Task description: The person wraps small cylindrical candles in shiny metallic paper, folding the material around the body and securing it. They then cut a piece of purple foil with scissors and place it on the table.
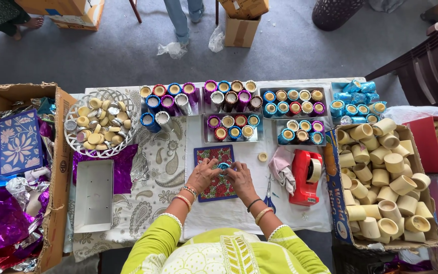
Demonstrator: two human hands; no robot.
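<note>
Both hands meet over a small red patterned mat (pixel 216 172) on the white cloth. My left hand (pixel 203 174) and my right hand (pixel 240 177) pinch a small cup wrapped in blue foil (pixel 223 166) between their fingertips. The cup rests on the mat's upper half. Bangles circle both wrists, and green sleeves cover my forearms. Beyond the mat stand trays of foil-wrapped cups (pixel 231 127) in blue, purple, red and silver.
A red tape dispenser (pixel 306 177) and scissors (pixel 269 195) lie to the right. A cardboard box of plain cream cups (pixel 381 177) stands at far right. A white wire basket of small discs (pixel 99 128), an empty white tray (pixel 93 195) and a box of foil sheets (pixel 6 203) sit at the left.
</note>
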